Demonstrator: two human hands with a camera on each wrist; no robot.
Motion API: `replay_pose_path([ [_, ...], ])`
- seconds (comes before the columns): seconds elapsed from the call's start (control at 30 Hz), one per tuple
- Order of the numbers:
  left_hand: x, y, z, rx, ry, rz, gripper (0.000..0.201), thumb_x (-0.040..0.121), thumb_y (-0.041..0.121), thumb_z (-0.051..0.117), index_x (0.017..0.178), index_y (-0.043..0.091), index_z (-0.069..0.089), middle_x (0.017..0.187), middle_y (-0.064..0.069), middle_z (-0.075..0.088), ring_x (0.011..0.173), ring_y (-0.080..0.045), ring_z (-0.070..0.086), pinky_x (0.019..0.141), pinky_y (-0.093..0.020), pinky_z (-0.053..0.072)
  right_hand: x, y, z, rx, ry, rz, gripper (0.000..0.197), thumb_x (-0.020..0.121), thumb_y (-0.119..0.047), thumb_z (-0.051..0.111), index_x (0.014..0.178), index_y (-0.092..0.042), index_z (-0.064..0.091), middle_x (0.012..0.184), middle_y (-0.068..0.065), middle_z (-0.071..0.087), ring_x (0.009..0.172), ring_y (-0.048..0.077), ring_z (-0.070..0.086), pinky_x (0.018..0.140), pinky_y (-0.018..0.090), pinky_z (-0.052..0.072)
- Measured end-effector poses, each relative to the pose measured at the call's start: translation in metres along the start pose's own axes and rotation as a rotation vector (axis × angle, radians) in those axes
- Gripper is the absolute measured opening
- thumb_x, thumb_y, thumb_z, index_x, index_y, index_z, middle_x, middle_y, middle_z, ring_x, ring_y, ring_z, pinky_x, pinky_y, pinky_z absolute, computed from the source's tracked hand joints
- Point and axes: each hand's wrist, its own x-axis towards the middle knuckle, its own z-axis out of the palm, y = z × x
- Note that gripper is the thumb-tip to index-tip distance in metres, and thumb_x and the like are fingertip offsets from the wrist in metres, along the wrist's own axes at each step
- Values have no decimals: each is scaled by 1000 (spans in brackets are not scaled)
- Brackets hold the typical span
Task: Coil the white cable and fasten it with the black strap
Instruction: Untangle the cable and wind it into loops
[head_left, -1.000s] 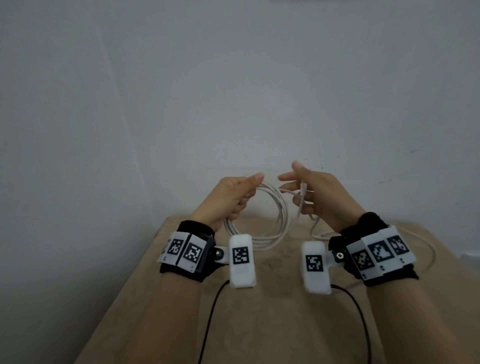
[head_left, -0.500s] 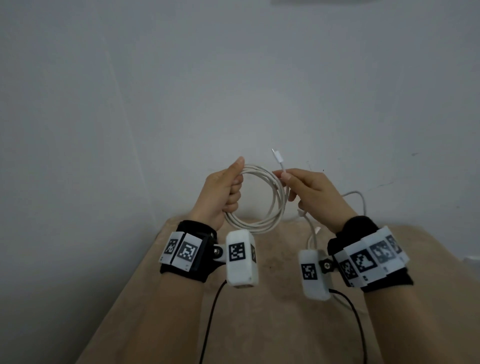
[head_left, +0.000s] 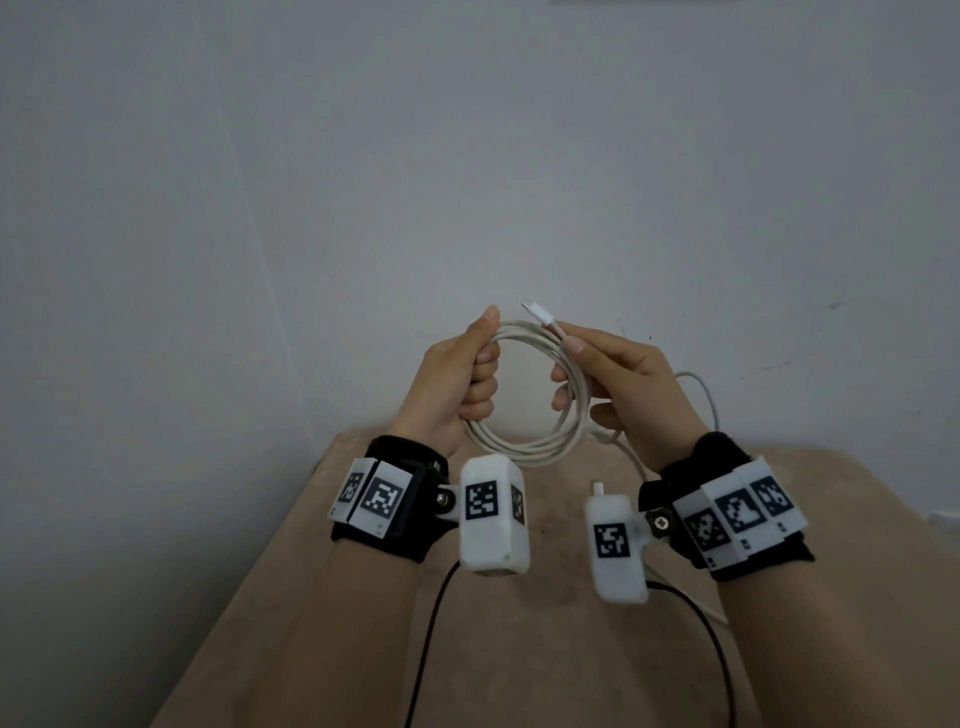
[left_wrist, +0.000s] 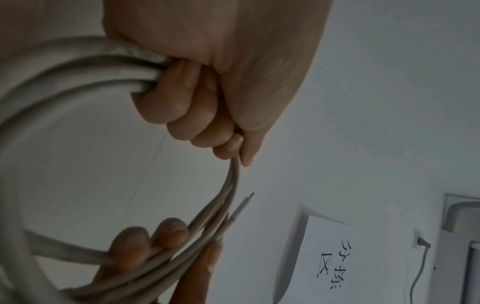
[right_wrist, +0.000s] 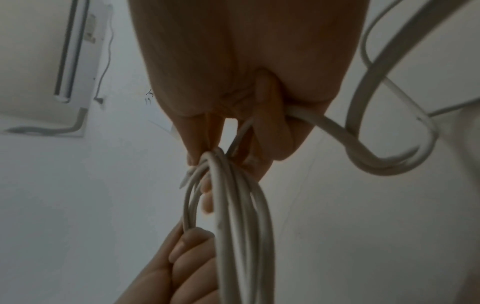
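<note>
Beige tabletop (head_left: 519, 649) against grey wall (head_left: 467, 156)

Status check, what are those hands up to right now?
Left hand grips white cable coil. Right hand pinches opposite side near connector. Slack trailing right. No strap seen.

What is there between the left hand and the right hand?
Only the white cable: its coiled loops span from the left hand to the right hand, and the ring's middle is open air. The head view shows this best.
</note>
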Motion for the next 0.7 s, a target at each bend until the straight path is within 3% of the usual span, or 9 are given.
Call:
replay_pose_path([
  [0.07,0,1,0,-4,-6,-17,45,94,44,52,59,21,33,52,8,18,37,-4,13,34,-16,11,1,3,-1,54,-22,18,22,94,-21,55,102,-30,74,71,-1,63,54,14,56,55,26,26],
  [0.13,0,1,-1,-11,-14,-27,45,95,44,51,60,21,34,51,8,18,37,-4,13,33,-15,12,2,5,-1,67,-35,18,24,94,-20,55,99,-32,75,70,-1,60,52,13,51,58,30,24],
  [0.33,0,2,-3,20,-26,-12,45,97,43,48,60,20,36,51,9,20,36,-3,14,32,-15,14,0,2,0,-18,-39,-12,25,96,-16,53,102,-31,72,67,-1,59,50,13,50,46,20,26],
  [0.43,0,2,-1,0,-45,-10,44,97,43,46,62,19,37,52,8,20,36,-3,14,32,-14,13,1,4,2,7,-23,-26,24,96,-15,53,102,-28,72,64,-1,56,48,12,47,49,23,29],
  [0.53,1,2,0,-11,-90,-30,44,98,43,44,63,18,37,51,8,20,35,-4,15,34,-15,14,2,4,2,-10,-8,-58,25,96,-12,51,102,-25,72,64,1,50,46,10,41,43,18,28],
  [0.7,0,2,-6,14,-199,-125,46,97,46,42,64,14,44,45,9,24,33,-4,21,37,-17,23,4,3,-4,-51,-42,-101,25,95,-5,51,101,-15,72,62,3,48,50,10,36,47,18,33],
])
